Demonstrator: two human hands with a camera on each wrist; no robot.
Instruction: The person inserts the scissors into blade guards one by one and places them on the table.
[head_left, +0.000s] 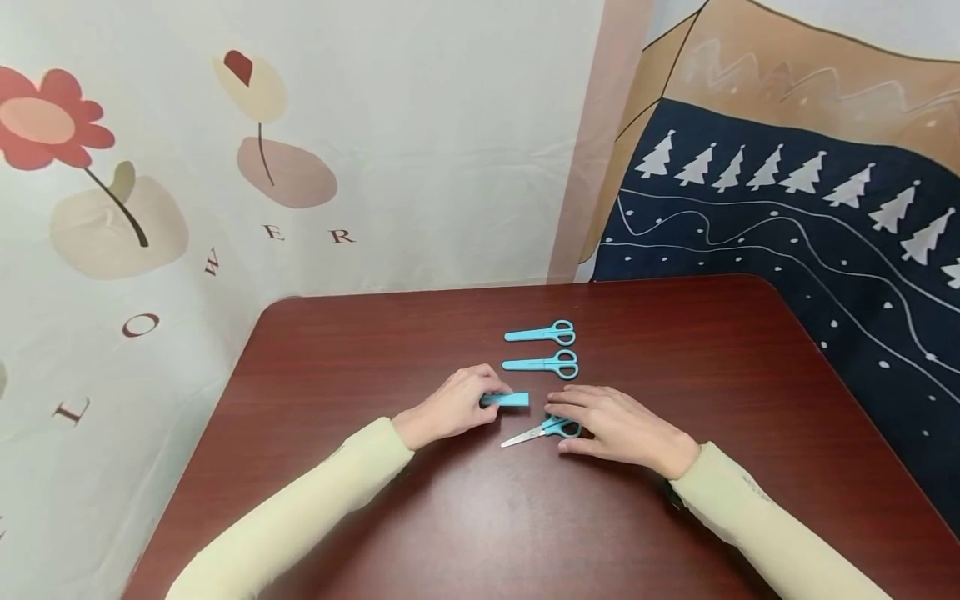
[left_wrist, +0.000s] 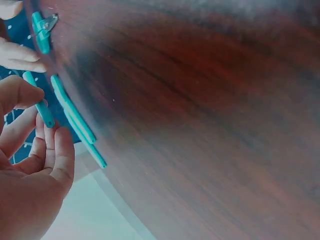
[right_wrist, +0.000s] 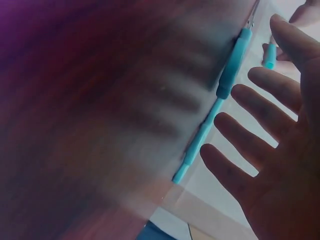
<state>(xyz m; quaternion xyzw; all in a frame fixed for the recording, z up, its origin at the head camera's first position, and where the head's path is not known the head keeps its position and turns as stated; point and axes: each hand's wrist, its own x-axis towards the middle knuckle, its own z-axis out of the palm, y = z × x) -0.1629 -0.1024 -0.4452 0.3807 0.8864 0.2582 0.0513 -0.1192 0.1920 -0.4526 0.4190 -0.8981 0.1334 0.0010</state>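
Note:
My left hand (head_left: 456,407) pinches a light-blue scissors sheath (head_left: 514,400) between thumb and fingers. The left wrist view shows that sheath (left_wrist: 44,113) lifted off the tabletop. An unsheathed pair of scissors (head_left: 553,427) lies on the table, its metal blades bare and pointing left. Over its blue handles hovers my right hand (head_left: 622,425). In the right wrist view, this hand's fingers (right_wrist: 267,115) are spread and relaxed, apart from the scissors (right_wrist: 233,67). Farther back, two sheathed blue scissors, a rear pair (head_left: 534,335) and a front pair (head_left: 534,365), lie parallel with handles to the right.
The dark red-brown wooden table (head_left: 360,350) has rounded far corners. Behind it hangs a pale cloth (head_left: 450,167) with flower prints and letters. At the right hangs a navy cloth (head_left: 720,221) with white trees.

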